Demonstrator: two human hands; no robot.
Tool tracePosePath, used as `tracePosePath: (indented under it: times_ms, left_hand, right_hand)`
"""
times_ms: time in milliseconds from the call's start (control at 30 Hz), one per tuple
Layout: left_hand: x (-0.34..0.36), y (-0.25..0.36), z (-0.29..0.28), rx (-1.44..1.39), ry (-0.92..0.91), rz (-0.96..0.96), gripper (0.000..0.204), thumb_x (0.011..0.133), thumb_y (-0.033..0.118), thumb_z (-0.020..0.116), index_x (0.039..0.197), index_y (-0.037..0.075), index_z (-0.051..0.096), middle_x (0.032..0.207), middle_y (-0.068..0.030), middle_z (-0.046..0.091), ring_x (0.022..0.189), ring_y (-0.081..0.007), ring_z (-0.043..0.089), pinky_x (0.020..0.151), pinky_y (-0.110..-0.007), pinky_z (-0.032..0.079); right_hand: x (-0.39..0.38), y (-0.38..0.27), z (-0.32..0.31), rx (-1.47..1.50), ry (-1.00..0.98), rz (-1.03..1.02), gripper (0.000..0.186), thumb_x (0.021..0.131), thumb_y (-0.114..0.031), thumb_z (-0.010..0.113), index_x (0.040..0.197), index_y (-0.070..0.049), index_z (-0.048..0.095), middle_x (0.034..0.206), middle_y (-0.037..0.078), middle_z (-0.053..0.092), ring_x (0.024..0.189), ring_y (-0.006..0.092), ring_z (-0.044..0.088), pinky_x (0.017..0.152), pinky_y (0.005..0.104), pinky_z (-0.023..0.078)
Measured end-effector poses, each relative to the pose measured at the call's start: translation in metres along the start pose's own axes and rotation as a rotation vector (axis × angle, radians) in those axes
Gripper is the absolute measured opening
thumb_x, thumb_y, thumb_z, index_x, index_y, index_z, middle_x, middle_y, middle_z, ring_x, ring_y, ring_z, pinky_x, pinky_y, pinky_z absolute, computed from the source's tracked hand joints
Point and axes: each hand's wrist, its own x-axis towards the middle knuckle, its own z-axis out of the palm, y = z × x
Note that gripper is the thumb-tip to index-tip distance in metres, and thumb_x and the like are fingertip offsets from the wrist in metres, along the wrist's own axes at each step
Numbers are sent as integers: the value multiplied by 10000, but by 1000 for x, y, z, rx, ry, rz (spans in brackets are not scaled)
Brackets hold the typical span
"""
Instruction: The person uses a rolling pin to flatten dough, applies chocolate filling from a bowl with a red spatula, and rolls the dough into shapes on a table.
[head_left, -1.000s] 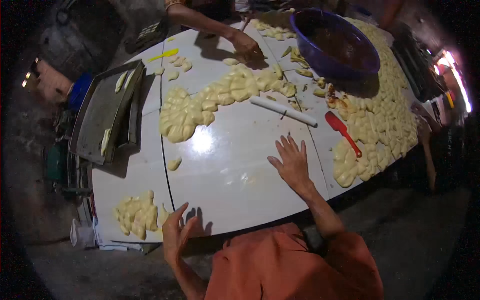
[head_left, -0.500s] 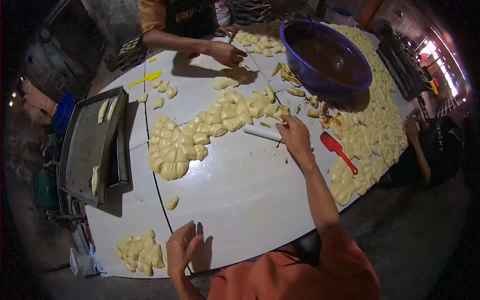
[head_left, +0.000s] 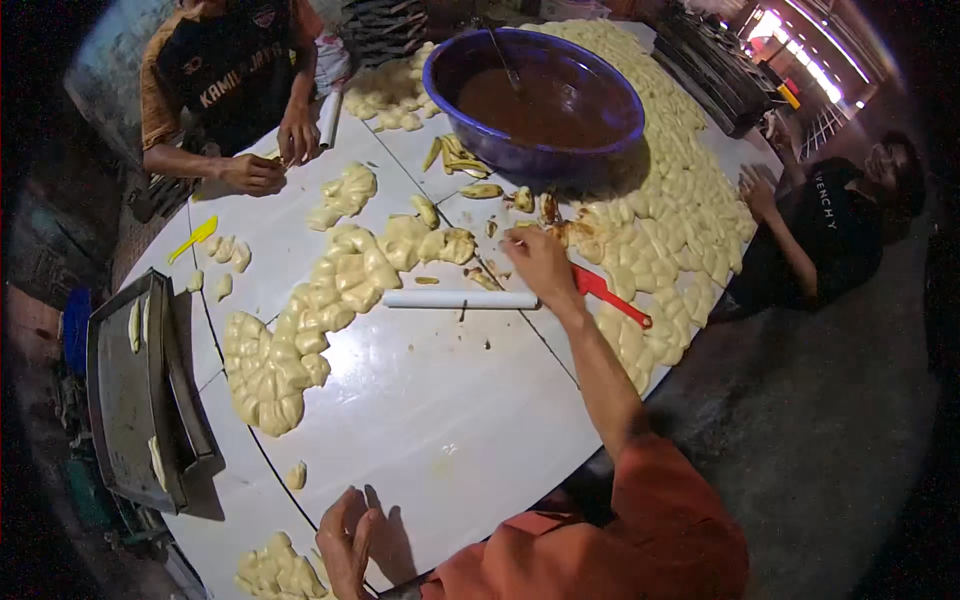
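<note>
My right hand reaches over the table, its fingers slightly bent and apart beside banana pieces and brown smears of filling. No object shows in its fingers. A white rolling pin lies just left of that wrist, below a winding row of pale yellow dough pieces. Under my right wrist is part of a red spatula. My left hand hovers at the near table edge, fingers apart and holding nothing. Near it are one small dough piece and a dough cluster.
A purple basin of brown liquid stands at the back, beside a broad spread of dough pieces. Metal trays with a few dough strips sit at left, near a yellow spatula. One person works across the table; another is at right.
The view has shifted. My right hand has left the dough row's end and rolling pin, moving toward the banana pieces. The person across has drawn their hands back from the middle. My left hand stays low.
</note>
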Motion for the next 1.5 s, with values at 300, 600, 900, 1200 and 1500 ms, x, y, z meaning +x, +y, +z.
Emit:
tracePosePath:
  times_ms: [300, 600, 900, 1200, 1500]
  left_hand:
    - [3, 19, 23, -80, -29, 43, 491, 905, 204, 768, 1323, -30, 658, 1218, -229, 715, 1128, -361, 690, 975, -423, 534]
    - [12, 35, 46, 79, -35, 197, 491, 896, 266, 788, 1294, -2, 681, 1174, -235, 723, 1055, -393, 699, 909, -434, 552]
    - [35, 63, 62, 119, -62, 318, 438, 886, 244, 807, 1258, 42, 694, 1144, -175, 739, 1033, -362, 706, 874, -430, 564]
    - [198, 252, 202, -191, -339, 696, 581, 938, 381, 738, 1397, 49, 608, 1233, -200, 719, 1011, -334, 743, 836, -422, 586]
    - [266, 327, 321, -291, -208, 793, 363, 893, 252, 711, 1206, 69, 726, 1022, -211, 753, 961, -413, 715, 846, -479, 552]
  right_hand:
    - [8, 49, -90, -456, -146, 2, 491, 843, -399, 764, 1187, -50, 738, 1355, 178, 620, 1256, 365, 563, 1041, 464, 452]
    - [39, 72, -76, -657, -190, -238, 408, 807, -379, 751, 1090, -85, 774, 1237, 154, 656, 1225, 339, 577, 1032, 464, 442]
    - [49, 76, -106, 479, -84, 250, 145, 943, -185, 691, 988, -54, 648, 809, 20, 650, 628, 93, 625, 593, 282, 557]
    - [41, 91, -116, 745, -82, 410, 168, 949, -215, 713, 1044, -97, 640, 897, 34, 701, 677, 137, 671, 645, 298, 586]
    - [12, 144, -136, 1135, -35, 251, 325, 942, -166, 667, 1252, -71, 662, 1241, 72, 620, 1112, 164, 622, 923, 287, 515]
